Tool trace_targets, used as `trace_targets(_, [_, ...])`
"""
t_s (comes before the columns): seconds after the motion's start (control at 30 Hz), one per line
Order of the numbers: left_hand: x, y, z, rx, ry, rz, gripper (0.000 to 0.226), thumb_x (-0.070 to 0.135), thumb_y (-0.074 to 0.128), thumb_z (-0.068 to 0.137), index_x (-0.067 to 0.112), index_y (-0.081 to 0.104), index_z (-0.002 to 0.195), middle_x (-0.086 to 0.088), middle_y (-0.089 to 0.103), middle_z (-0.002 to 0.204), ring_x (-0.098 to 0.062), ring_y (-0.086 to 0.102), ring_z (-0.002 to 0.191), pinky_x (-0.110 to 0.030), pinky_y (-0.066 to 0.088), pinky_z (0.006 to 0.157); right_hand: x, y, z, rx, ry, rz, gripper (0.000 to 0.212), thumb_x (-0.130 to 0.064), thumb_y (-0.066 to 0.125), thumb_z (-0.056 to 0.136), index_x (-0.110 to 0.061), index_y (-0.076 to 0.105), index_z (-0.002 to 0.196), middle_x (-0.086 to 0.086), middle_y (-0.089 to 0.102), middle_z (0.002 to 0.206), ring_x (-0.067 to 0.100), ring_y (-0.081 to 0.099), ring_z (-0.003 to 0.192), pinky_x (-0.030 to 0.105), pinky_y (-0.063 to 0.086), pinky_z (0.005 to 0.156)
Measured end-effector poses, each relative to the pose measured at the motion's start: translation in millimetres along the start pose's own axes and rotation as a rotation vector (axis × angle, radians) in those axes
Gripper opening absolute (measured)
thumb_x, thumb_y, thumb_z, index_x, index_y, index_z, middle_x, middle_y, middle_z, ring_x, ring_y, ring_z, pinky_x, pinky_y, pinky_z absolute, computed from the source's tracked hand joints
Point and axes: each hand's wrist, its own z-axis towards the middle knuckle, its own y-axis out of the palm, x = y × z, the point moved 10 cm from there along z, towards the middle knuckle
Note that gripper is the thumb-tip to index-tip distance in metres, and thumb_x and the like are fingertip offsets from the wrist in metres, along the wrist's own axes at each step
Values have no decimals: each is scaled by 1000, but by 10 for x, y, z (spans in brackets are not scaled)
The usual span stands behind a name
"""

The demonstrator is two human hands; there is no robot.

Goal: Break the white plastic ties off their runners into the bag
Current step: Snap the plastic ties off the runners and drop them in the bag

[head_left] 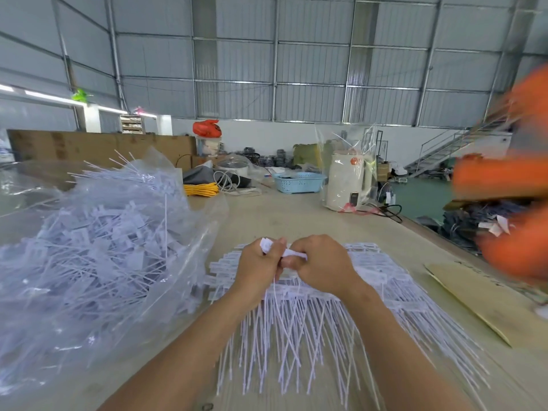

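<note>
- A white strip of ties on its runner is held up between both hands, just above the spread of ties on the table; thin white tails hang down from it between the wrists.
- The left hand has its fingers curled round the strip's left end, where a white tab sticks out above the knuckles.
- The right hand has its fingers and thumb curled round the strip's right part, touching the left hand.
- Under the hands lies a wide sheet of white ties still on their runners, heads away from the person and tails fanning towards the near edge of the table.
- To the left, a clear plastic bag lies open on the table, heaped with loose white ties, just beside the sheet.
- To the right a flat piece of brown cardboard lies on the table; above it a blurred orange sleeve of another person reaches in.
- Further back stand a white kettle in clear wrapping, a blue basket and a coil of yellow cable.
</note>
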Motion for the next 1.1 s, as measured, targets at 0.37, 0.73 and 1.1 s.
trace_targets(0.37, [464, 30, -222, -125, -81, -193, 24, 33, 52, 96, 16, 58, 81, 1, 56, 54, -9, 47, 38, -16, 37, 38, 352, -535, -90, 410, 126, -52, 25, -35, 54, 93, -15, 58, 78, 2, 54, 67, 24, 44, 66, 28, 28, 54])
trace_targets(0.73, [2011, -1434, -44, 291, 301, 1054, 45, 47, 59, 88, 5, 59, 71, -8, 59, 61, -18, 48, 53, -26, 39, 54, 501, -378, -47, 313, 173, 147, 25, -34, 58, 90, -23, 53, 67, 0, 51, 63, 24, 47, 66, 27, 33, 56])
trace_targets(1.1, [1151, -1444, 128, 11, -72, 1462, 42, 44, 48, 95, 13, 56, 121, -12, 56, 128, -29, 54, 108, -38, 42, 98, 627, -245, -65, 258, 199, 287, 22, -41, 58, 88, -29, 63, 71, -4, 63, 73, 19, 56, 72, 32, 44, 64])
